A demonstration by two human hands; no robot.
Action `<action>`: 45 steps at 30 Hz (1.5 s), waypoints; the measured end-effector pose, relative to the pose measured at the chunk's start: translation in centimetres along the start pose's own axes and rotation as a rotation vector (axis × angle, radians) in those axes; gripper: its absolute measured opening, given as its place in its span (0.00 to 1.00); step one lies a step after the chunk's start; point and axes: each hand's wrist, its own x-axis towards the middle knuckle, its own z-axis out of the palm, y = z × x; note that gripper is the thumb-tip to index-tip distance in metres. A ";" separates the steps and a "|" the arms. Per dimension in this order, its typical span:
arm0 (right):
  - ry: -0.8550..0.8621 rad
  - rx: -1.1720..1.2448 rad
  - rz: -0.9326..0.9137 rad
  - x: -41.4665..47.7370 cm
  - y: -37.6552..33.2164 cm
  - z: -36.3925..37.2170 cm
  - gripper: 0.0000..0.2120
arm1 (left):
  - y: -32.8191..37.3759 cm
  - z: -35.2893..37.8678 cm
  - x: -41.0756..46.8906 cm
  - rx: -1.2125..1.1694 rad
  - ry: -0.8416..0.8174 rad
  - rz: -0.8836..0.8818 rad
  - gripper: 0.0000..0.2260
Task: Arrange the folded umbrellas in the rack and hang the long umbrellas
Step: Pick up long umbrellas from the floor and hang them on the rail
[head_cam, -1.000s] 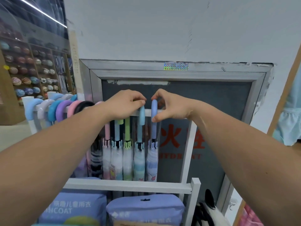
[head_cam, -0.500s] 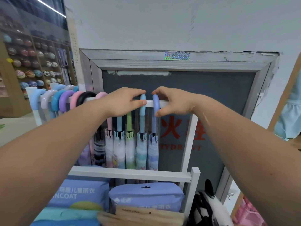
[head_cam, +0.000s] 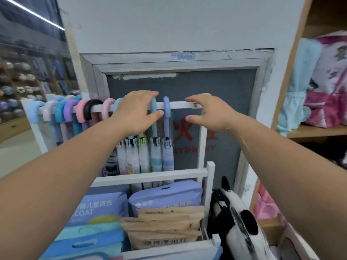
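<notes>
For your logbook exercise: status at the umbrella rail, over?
Left hand on light-blue handle, grip unclear. Right hand open, holding nothing. Long umbrellas hooked on rail. No obstruction seen.
</notes>
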 end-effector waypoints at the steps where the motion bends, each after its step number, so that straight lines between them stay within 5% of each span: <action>1: 0.025 -0.001 0.049 -1.2 -0.1 0.0 0.29 | 0.4 0.0 -0.3 -0.005 0.002 0.048 0.29; 10: -0.026 -0.085 0.409 -15.6 -0.7 -1.9 0.28 | 8.5 3.2 -4.7 -0.179 -0.117 0.301 0.35; 21: -0.076 -0.138 0.817 -41.1 8.7 -7.5 0.27 | 30.3 9.8 -11.2 -0.287 -0.356 0.534 0.29; 32: -0.154 -0.035 1.163 -69.2 20.7 -12.5 0.26 | 57.6 22.6 -22.9 -0.436 -0.689 0.492 0.31; 45: -0.395 0.116 1.441 -82.6 35.2 -5.8 0.27 | 69.6 42.0 -28.9 -0.437 -1.130 0.462 0.26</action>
